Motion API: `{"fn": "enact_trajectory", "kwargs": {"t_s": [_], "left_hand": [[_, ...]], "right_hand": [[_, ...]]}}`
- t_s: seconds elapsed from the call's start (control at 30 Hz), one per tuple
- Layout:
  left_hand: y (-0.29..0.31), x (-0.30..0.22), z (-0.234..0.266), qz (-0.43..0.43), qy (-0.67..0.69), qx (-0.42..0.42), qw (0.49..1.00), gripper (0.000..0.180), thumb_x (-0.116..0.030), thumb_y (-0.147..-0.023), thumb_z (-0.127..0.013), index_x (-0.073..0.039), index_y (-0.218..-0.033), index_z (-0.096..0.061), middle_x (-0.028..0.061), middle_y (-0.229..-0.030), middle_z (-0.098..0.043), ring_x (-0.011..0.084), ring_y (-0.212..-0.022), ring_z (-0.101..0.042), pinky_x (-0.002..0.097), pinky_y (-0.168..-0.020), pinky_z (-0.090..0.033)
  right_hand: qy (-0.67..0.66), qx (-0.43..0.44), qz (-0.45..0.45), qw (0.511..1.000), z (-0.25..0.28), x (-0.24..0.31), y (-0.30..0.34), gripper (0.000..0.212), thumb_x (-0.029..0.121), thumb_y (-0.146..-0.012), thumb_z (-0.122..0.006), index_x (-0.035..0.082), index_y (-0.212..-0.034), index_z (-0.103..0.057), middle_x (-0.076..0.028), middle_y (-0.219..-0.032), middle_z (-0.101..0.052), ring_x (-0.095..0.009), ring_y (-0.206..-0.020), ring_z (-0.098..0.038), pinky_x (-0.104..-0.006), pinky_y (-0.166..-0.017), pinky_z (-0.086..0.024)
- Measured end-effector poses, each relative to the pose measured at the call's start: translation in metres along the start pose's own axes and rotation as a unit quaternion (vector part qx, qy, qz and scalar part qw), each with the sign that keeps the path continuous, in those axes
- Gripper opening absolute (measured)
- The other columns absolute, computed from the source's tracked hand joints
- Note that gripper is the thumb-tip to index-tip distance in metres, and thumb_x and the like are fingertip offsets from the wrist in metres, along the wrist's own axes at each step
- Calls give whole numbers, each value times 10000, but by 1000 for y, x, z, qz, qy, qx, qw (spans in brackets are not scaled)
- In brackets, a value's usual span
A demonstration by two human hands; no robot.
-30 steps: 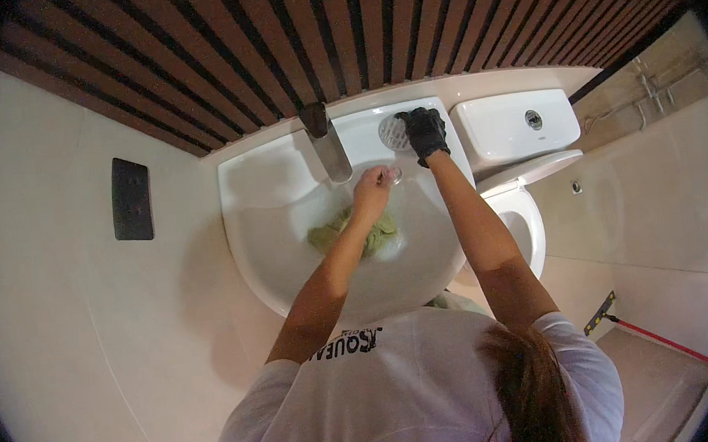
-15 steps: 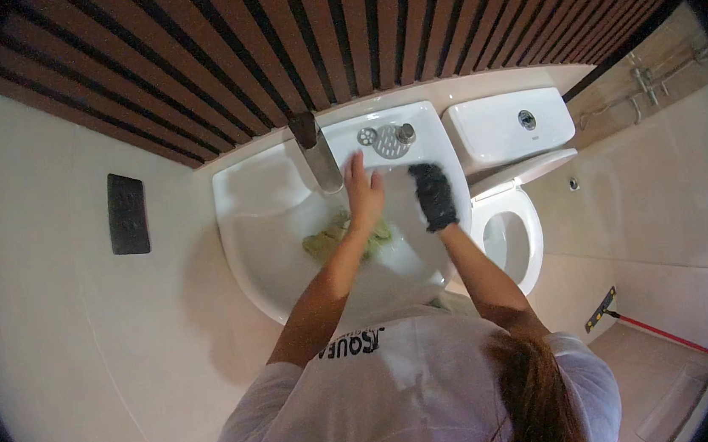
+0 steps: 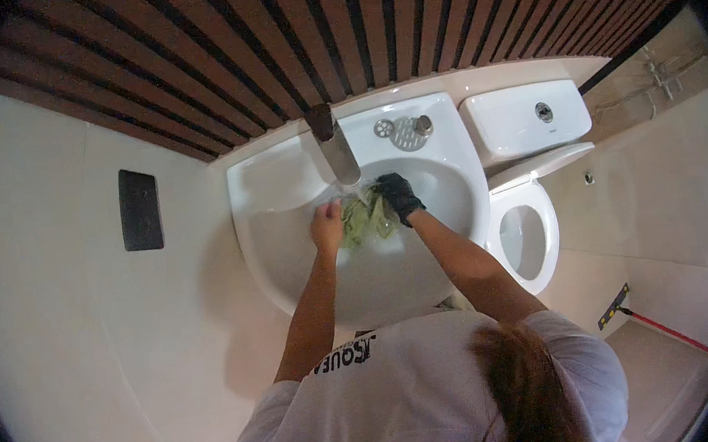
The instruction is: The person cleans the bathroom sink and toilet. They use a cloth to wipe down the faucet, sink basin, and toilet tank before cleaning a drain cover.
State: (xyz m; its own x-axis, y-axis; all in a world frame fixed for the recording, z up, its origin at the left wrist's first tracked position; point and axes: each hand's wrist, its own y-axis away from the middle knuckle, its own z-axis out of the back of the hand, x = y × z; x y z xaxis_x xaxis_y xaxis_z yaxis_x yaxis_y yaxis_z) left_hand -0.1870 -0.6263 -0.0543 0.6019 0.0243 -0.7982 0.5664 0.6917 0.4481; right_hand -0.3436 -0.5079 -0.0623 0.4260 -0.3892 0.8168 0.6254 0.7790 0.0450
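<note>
A wet, pale green cloth (image 3: pixel 358 222) hangs between my two hands over the basin of the white sink (image 3: pixel 269 267). My bare left hand (image 3: pixel 326 227) is closed on the cloth's left edge. On its right side, my right hand (image 3: pixel 399 197), in a black glove, grips the cloth with bent fingers. Just beyond the cloth, the metal faucet (image 3: pixel 338 159) leans over the basin, and water seems to run from its spout onto the cloth. Part of the fabric is hidden behind my fingers.
On the sink's back ledge sit a round metal drain cover (image 3: pixel 405 135) and a small metal knob (image 3: pixel 423 124). Right of the sink stands a white toilet (image 3: pixel 539 220) with its lid raised. A red-handled squeegee (image 3: pixel 671 331) leans at the far right. Brown wall slats (image 3: pixel 336 35) rise behind.
Both hands came to the cloth, which lay in the basin, and took hold of it. It is now raised under the faucet. The view shifted slightly.
</note>
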Motion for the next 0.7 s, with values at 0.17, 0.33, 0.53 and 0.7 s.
{"fn": "enact_trajectory", "kwargs": {"t_s": [0.17, 0.33, 0.53, 0.7], "left_hand": [[9, 15, -34, 154, 583, 284, 746, 720, -626, -814, -310, -32, -1206, -417, 150, -1095, -528, 297, -958, -537, 426, -845, -424], [-3, 15, -56, 187, 645, 234, 703, 675, -581, -826, -349, -19, -1196, -409, 155, -1106, -516, 294, -938, -548, 425, -816, -448], [-1, -10, -29, 61, 256, 220, 939, 606, -475, -816, -489, 23, -1153, -414, 172, -1093, -515, 300, -966, -536, 403, -841, -435], [15, -48, 36, -122, -289, 189, 930, 572, -335, -710, -642, -33, -1150, -435, 165, -1106, -498, 333, -1022, -487, 377, -880, -392]], "right_hand": [[-146, -78, 107, 980, -35, 48, 47, 202, 195, -800, -467, 40, -815, -597, -172, -738, -556, -317, -701, -548, -409, -654, -434], [98, -66, 149, 982, -53, 66, 58, 196, 217, -800, -477, 58, -827, -587, -178, -774, -564, -327, -732, -554, -433, -656, -438], [141, 30, -38, 989, 25, 56, 24, 317, 325, -825, -439, 65, -970, -547, -155, -984, -557, -323, -896, -545, -437, -736, -448], [261, -61, 94, 959, 59, 5, 37, 382, 259, -733, -557, 38, -1041, -516, -174, -1021, -536, -329, -917, -529, -425, -794, -421]]}}
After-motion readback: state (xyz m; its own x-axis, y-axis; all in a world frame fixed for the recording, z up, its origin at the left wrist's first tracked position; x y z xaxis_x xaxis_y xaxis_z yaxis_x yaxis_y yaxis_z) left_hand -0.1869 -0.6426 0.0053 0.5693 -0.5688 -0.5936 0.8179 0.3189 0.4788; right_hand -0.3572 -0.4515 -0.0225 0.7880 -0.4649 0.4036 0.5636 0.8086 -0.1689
